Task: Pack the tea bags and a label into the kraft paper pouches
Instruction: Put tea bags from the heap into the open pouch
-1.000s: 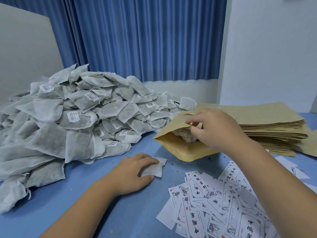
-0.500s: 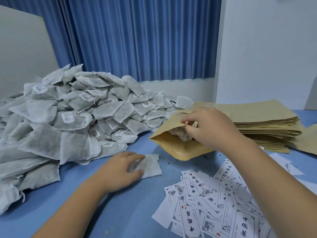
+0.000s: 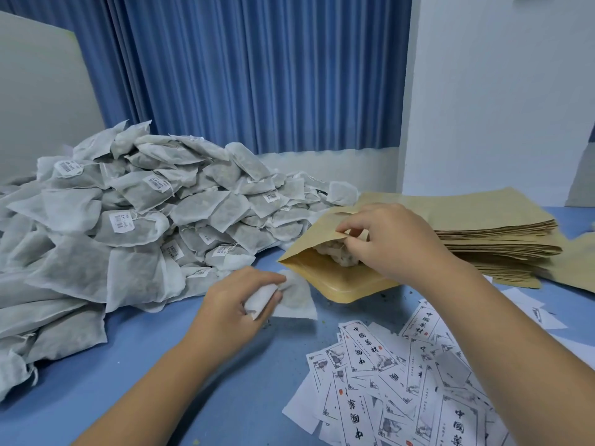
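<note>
An open kraft paper pouch point(image 3: 338, 281) lies on the blue table point(image 3: 161, 375) with its mouth turned left. My right hand point(image 3: 392, 243) pinches the pouch's upper lip, its fingers at the mouth, where tea bags point(image 3: 335, 252) show inside. Just left of the pouch, my left hand point(image 3: 235, 304) pinches a single white tea bag point(image 3: 293, 300) by one folded corner, the bag partly lifted off the table. Printed paper labels point(image 3: 386, 381) lie scattered at the lower right.
A large heap of white tea bags point(image 3: 135, 220) fills the table's left side. A stack of flat kraft pouches point(image 3: 489, 233) sits behind my right hand. Blue curtains and a white wall stand at the back.
My left hand has gone from resting flat on the single tea bag to pinching it and lifting its corner, closer to the pouch. My right hand stays at the pouch's mouth.
</note>
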Tool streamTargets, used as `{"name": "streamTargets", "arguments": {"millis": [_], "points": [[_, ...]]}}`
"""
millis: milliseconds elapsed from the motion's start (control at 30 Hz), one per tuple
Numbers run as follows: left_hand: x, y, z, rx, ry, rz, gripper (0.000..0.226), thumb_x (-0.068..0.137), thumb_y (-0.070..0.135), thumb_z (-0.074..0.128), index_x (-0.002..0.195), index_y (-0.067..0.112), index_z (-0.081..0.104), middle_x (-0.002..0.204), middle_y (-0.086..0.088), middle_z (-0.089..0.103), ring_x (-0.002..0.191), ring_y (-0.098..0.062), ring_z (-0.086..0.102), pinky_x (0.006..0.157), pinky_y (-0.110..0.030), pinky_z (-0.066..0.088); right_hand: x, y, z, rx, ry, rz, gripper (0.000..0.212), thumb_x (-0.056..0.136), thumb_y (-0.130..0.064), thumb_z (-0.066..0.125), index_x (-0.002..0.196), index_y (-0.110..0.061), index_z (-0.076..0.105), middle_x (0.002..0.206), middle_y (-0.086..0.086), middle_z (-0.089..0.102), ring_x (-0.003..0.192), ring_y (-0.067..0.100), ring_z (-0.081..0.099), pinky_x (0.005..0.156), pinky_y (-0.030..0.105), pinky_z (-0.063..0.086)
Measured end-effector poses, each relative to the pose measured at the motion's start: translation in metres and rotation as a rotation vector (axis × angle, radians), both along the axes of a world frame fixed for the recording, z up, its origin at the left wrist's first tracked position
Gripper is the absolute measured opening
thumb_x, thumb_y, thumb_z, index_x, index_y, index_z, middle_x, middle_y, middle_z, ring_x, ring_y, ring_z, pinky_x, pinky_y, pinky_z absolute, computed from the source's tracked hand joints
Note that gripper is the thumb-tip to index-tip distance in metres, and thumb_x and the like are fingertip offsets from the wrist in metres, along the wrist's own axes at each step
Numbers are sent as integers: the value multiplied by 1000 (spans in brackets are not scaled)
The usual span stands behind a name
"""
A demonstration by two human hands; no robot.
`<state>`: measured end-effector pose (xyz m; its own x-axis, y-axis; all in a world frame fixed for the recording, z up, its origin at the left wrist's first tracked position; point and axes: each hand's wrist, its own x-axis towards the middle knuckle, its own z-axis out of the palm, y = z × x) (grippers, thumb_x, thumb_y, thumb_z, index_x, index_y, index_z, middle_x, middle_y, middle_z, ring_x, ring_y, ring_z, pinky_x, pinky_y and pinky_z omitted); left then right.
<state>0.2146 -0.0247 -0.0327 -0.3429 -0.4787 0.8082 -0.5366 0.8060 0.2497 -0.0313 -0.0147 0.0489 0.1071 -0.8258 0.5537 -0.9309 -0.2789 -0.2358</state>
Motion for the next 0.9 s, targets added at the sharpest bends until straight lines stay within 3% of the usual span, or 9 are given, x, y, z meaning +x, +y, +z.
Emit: {"name": "streamTargets", "arguments": {"millis": [133,267,400,533,633,700,767,833,900], "points": [[-25,14,7,-132,95,-78,8,85,12,69,89,5,72,89,2,67,85,-6,62,78,-17,47,-1,-1,1,10,-32,1,24,81,-28,57,95,-41,71,93,-16,65,89,12,56,66,27,44],[-50,13,13,-127,97,-142,5,83,5,69,88,4,72,91,-3,66,87,-8,61,80,-18,47,-1,-2,2,15,-30,4,24,81,-28,58,95,-40,72,94,-15,66,89,12,57,67,27,45],[-73,2,15,-58,30,-72,19,78,-7,73,91,6,73,92,-5,66,85,-17,62,71,-35,51,-1,-1,2,0,-32,2,23,82,-28,58,96,-40,71,95,-14,66,92,13,56,71,28,46],[-97,-7,15,30,-52,39,24,77,-4,61,95,8,72,99,-7,65,85,-31,63,59,-45,52,-3,-2,4,-20,-30,-2,24,84,-28,57,99,-39,71,99,-13,66,95,13,56,75,29,47],[-116,-15,22,199,-149,222,4,83,12,60,81,10,57,94,-7,57,84,-36,59,61,-41,47,-3,-3,4,-35,-30,2,25,84,-27,55,99,-38,71,100,-14,65,96,13,55,74,29,46],[-129,-20,28,311,-339,398,12,87,26,57,81,16,56,91,-7,57,83,-34,60,60,-34,39,-3,-5,3,-32,-37,7,24,84,-27,56,99,-38,71,98,-14,65,95,13,55,74,29,45],[-139,-22,31,363,-443,463,17,89,27,54,76,17,51,78,-3,55,78,-29,61,59,-29,36,-2,-5,2,-31,-27,14,24,84,-28,55,100,-37,71,98,-14,65,96,12,55,75,29,47],[-146,-23,33,443,-421,370,16,89,22,52,74,17,51,68,1,50,75,-26,60,59,-28,37,-3,-5,1,-39,-12,15,24,85,-27,55,99,-37,72,99,-13,66,97,13,56,75,30,48],[-144,-24,37,629,-278,159,16,85,19,52,73,13,62,62,3,55,72,-25,62,58,-27,41,-4,-6,2,-58,-13,9,24,84,-26,55,97,-37,72,99,-13,67,96,15,57,73,30,47]]}}
